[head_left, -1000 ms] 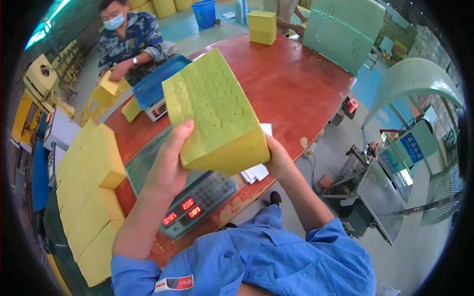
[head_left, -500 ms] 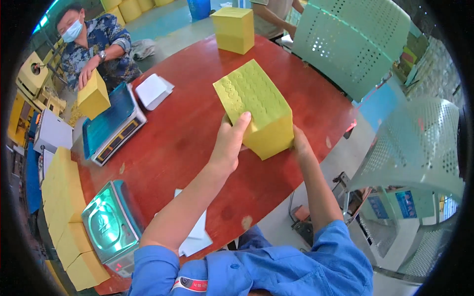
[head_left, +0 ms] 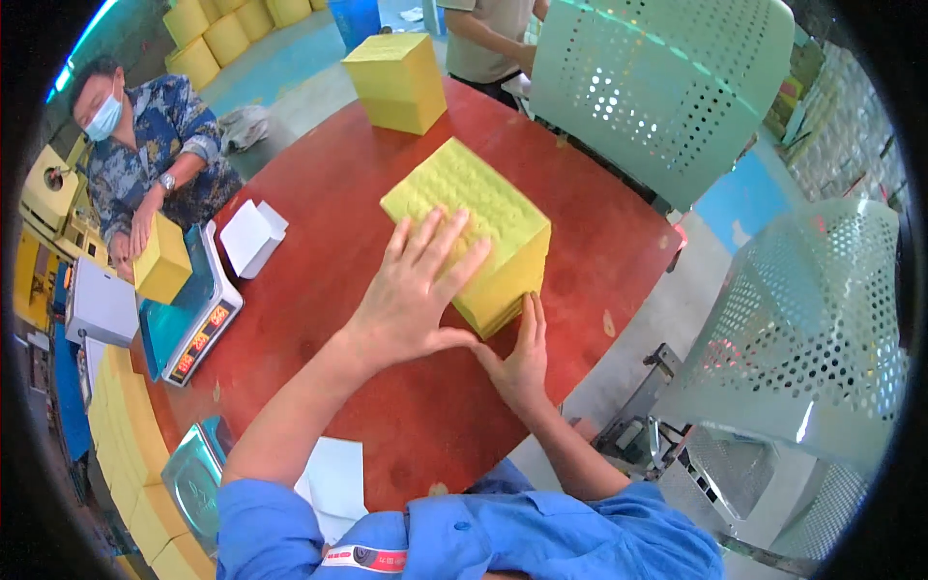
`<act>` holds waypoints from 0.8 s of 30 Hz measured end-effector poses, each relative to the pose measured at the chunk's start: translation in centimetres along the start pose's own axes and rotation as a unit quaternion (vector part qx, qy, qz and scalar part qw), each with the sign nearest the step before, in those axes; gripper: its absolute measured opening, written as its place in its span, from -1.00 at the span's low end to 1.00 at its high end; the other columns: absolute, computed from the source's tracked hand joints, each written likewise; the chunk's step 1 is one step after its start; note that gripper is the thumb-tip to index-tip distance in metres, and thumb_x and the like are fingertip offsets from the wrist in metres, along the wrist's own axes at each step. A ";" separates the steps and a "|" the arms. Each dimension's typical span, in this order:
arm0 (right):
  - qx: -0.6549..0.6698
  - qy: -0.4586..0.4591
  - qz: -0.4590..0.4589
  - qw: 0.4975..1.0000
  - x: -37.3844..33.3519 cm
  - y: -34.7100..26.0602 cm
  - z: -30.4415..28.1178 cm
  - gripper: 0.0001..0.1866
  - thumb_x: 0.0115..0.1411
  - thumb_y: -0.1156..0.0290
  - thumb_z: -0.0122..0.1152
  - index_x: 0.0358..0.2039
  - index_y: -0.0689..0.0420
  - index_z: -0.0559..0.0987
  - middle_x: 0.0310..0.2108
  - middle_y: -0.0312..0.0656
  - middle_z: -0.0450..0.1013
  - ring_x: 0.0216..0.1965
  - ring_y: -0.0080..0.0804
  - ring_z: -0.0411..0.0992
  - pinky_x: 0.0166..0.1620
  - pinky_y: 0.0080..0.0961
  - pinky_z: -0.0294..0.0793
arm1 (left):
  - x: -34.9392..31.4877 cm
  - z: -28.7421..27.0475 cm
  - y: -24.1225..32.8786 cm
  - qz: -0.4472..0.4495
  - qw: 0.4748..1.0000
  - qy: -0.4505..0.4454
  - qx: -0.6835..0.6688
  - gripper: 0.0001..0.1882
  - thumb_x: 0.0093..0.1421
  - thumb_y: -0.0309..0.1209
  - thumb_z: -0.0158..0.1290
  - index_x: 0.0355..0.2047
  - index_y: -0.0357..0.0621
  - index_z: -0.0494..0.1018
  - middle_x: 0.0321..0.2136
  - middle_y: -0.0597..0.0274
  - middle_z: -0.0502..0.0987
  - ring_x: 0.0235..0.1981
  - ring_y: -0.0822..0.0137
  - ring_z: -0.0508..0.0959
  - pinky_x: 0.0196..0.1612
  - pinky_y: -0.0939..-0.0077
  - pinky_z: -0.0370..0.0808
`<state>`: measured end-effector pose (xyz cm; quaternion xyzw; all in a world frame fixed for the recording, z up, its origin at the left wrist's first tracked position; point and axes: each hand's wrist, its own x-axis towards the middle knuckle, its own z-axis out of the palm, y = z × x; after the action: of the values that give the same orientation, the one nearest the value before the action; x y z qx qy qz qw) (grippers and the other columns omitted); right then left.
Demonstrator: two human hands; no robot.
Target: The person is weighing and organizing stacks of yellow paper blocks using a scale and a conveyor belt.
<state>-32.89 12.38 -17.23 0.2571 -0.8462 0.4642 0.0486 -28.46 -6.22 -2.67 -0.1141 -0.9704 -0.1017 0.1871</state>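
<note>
A yellow block [head_left: 503,275], which looks like a thick stack of paper with rows of stamped marks on top, stands on the red table in front of me. My left hand [head_left: 416,275] lies with fingers spread on its top face, near the closest edge. Against its near right side, low down, the stretched fingers of my right hand [head_left: 522,358] press flat. My two thumbs meet in front of the block's near corner. Neither hand is wrapped around it.
A similar yellow block [head_left: 396,92] stands at the red table's [head_left: 319,319] far edge. At left, a co-worker's hands rest on another block [head_left: 162,259] on a scale [head_left: 208,333]. White paper lies nearby [head_left: 253,237]. Perforated green chairs [head_left: 657,87] stand beyond the right edge.
The block has come left and down onto the table. My left hand went from gripping its side to lying spread on top; my right shifted to the near side. The co-worker's block moved onto the scale.
</note>
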 end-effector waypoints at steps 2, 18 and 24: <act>-0.002 0.021 0.009 1.000 1.9 0.1 1.9 0.08 -0.12 0.33 0.52 0.32 0.31 0.04 0.31 0.20 0.06 0.30 0.13 0.11 0.28 -0.11 0.20 | -1.2 2.7 -1.7 0.028 0.997 0.046 0.062 0.00 -0.18 -0.06 0.38 0.29 0.12 0.19 0.33 0.01 0.09 0.36 -0.08 0.06 0.35 -0.13 -0.01; -0.142 0.127 0.049 0.981 28.5 9.5 8.4 -0.03 -0.01 0.30 0.40 0.31 0.32 0.06 0.31 0.11 0.10 0.21 0.05 0.22 0.15 -0.10 0.29 | 23.6 14.2 -18.2 0.088 0.982 0.147 0.081 -0.01 -0.18 -0.29 0.38 0.29 0.09 0.17 0.29 0.20 0.18 0.34 0.04 0.12 0.36 -0.12 0.01; -0.121 0.152 0.061 0.979 31.8 10.0 8.8 -0.08 0.00 0.38 0.34 0.32 0.30 0.07 0.32 0.09 0.09 0.22 0.05 0.20 0.17 -0.10 0.27 | 27.3 13.1 -20.8 0.108 0.979 0.135 0.106 0.00 -0.17 -0.27 0.39 0.30 0.06 0.15 0.30 0.19 0.18 0.34 0.05 0.15 0.34 -0.13 0.06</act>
<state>-63.70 -2.83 -19.60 0.1239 -0.8928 0.3942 0.1793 -63.02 -17.92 -7.26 -0.1832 -0.9233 0.0085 0.3374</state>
